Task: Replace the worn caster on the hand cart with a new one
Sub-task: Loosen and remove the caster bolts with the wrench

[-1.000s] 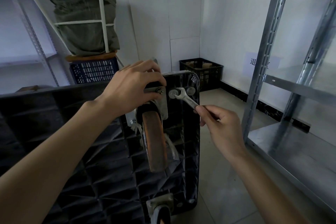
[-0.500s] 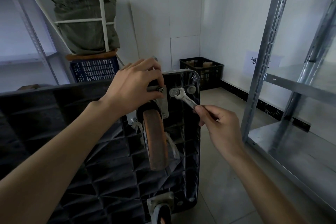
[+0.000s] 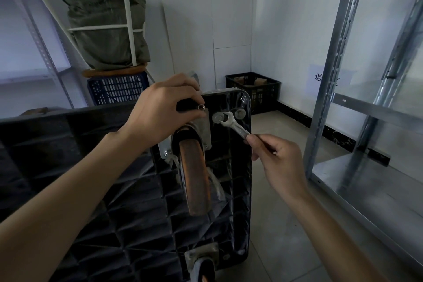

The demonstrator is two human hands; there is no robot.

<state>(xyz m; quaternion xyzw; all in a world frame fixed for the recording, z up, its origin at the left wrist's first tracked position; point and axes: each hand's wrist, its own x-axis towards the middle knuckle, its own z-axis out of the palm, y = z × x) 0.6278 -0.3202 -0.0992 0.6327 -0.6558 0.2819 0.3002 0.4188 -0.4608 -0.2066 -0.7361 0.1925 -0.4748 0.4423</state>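
The black hand cart (image 3: pixel 114 190) stands on its side with its ribbed underside facing me. The worn caster (image 3: pixel 194 178), with an orange-brown wheel, is fixed near the top corner by a metal plate (image 3: pixel 204 127). My left hand (image 3: pixel 160 114) curls round a black-handled tool (image 3: pixel 186 106) whose metal tip sits at the plate's top corner. My right hand (image 3: pixel 279 160) grips the handle of a silver open-end wrench (image 3: pixel 235 127). The wrench's jaw sits on a nut and washer (image 3: pixel 217 117) just right of the plate.
A second caster (image 3: pixel 201 261) sits at the cart's lower edge. Metal shelving (image 3: pixel 332 75) stands close on the right, over tiled floor (image 3: pixel 286 224). A black crate (image 3: pixel 254 89) is in the far corner. A blue crate (image 3: pixel 116 89) under a green sack (image 3: pixel 105 30) stands behind the cart.
My left fingers have shifted slightly, so the black tool under them shows more. The wrench stays on the nut and my right hand has barely moved.
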